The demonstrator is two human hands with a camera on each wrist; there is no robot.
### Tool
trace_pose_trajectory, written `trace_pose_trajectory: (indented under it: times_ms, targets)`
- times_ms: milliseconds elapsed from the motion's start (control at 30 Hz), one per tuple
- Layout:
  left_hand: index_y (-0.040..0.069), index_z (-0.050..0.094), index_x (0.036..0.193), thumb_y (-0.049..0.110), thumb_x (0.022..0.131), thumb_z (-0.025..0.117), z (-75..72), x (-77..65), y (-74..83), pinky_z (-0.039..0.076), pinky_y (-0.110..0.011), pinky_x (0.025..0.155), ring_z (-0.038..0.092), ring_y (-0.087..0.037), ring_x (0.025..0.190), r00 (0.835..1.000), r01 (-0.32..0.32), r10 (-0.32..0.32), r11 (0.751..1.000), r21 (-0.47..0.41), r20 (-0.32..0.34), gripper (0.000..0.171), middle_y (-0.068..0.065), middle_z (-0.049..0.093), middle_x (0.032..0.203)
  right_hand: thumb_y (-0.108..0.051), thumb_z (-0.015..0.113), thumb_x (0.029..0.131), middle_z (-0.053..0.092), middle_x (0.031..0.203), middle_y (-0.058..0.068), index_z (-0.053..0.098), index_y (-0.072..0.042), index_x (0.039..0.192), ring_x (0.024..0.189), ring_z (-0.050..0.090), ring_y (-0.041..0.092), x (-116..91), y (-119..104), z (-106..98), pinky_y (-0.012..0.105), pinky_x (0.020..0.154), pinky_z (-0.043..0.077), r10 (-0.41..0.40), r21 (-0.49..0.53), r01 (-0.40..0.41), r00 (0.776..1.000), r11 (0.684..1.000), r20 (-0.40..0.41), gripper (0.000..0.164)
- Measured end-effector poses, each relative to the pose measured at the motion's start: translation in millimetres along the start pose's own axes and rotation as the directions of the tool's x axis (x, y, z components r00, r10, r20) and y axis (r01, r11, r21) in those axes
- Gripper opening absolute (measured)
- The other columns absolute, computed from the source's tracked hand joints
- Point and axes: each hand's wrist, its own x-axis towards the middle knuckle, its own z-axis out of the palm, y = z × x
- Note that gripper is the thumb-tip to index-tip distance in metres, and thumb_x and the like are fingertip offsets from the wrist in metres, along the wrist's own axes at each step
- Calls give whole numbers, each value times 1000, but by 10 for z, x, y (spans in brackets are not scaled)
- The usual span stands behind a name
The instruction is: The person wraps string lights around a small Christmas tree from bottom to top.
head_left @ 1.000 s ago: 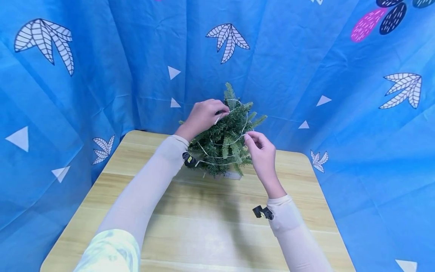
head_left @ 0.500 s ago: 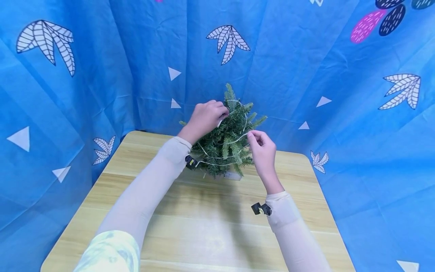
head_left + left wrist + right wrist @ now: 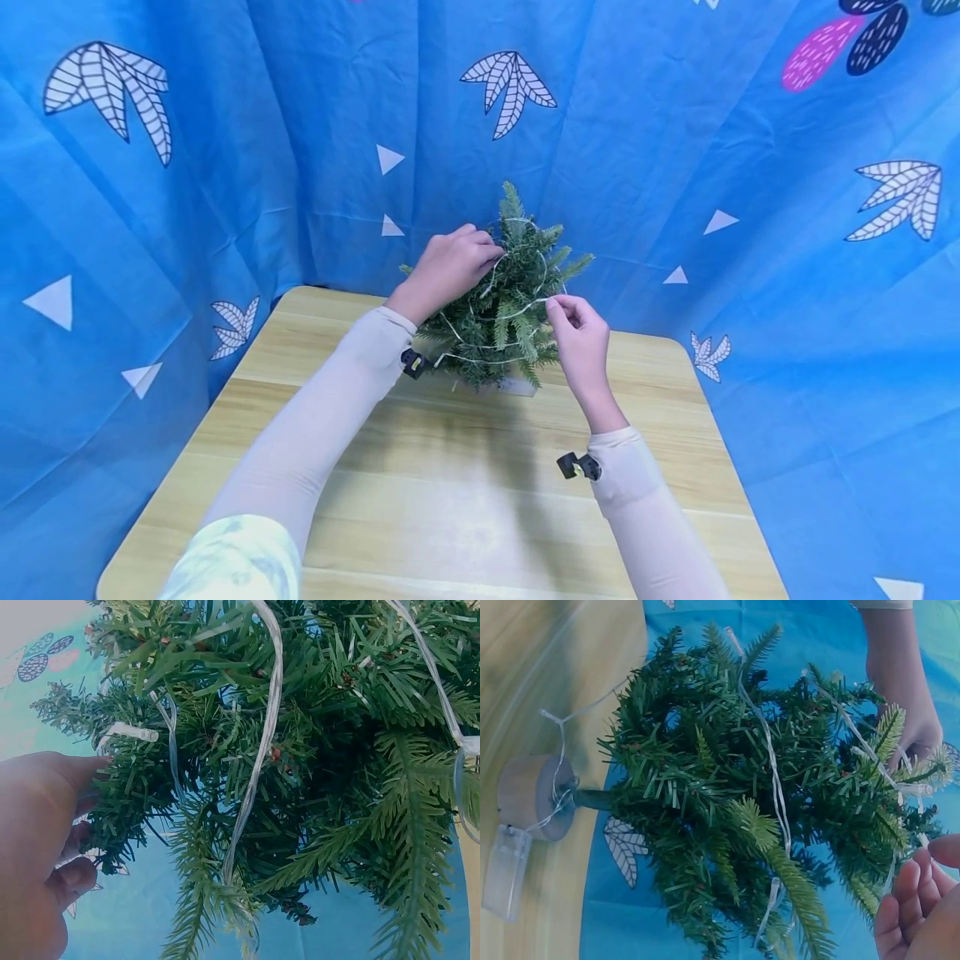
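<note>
A small artificial Christmas tree [image 3: 517, 292] stands at the table's far side, its branches wound with clear string lights [image 3: 491, 362]. My left hand [image 3: 453, 267] is at the tree's upper left, fingers curled in at a branch tip and pinching the light wire there. Right by its fingertip in the left wrist view sits a white bulb [image 3: 133, 733]. On the tree's right, my right hand [image 3: 583, 329] pinches another stretch of the wire between thumb and forefinger, just off the branches. In the right wrist view its fingers [image 3: 909, 889] are curled at a bulb.
The tree's round wooden base [image 3: 536, 796] rests on the wooden table [image 3: 450, 500]. A clear plastic box [image 3: 506, 874] on the string's wire lies against the base. Blue patterned cloth [image 3: 345, 125] hangs close behind the tree and at both sides.
My left fingers have closed in at the branch, and the bulb by them now hangs lower on its wire. My right hand has shifted slightly right, with the pinched wire drawn along.
</note>
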Motion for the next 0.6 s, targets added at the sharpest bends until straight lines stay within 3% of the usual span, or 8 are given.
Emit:
trace_pose_trajectory:
  times_ms: [167,267,400,600]
  targets:
    - [16,76,116,19,99,66,-2,-19,-2,55,-32,69,63,-20,95,999,30,-29,999,-45,26,20,0,74,108,-16,65,99,62,80,10,71,3,109,71,57,32,-20,1,-15,18,59,46,11,-9,-10,1000,1000,1,22]
    - [17,76,118,21,100,65,-10,-40,-3,54,-31,69,62,-18,95,997,57,-54,996,-64,49,22,1,74,111,-16,64,99,61,80,11,71,2,109,74,58,38,-18,39,-20,18,60,45,19,-12,-19,1000,1000,6,22]
    - [19,74,122,23,101,64,-37,-89,10,52,-31,69,60,-17,97,992,105,-98,990,-93,78,24,3,72,116,-18,64,100,62,88,24,70,2,112,79,58,48,35,196,-15,18,61,46,29,-4,-29,1000,1000,7,24]
    - [26,71,126,32,103,60,-101,-243,56,53,-33,74,58,-13,106,979,200,-192,968,-150,68,26,8,69,123,-28,66,99,64,93,26,71,-5,114,78,61,42,78,352,-11,22,63,50,1,9,-1,1000,1000,11,28]
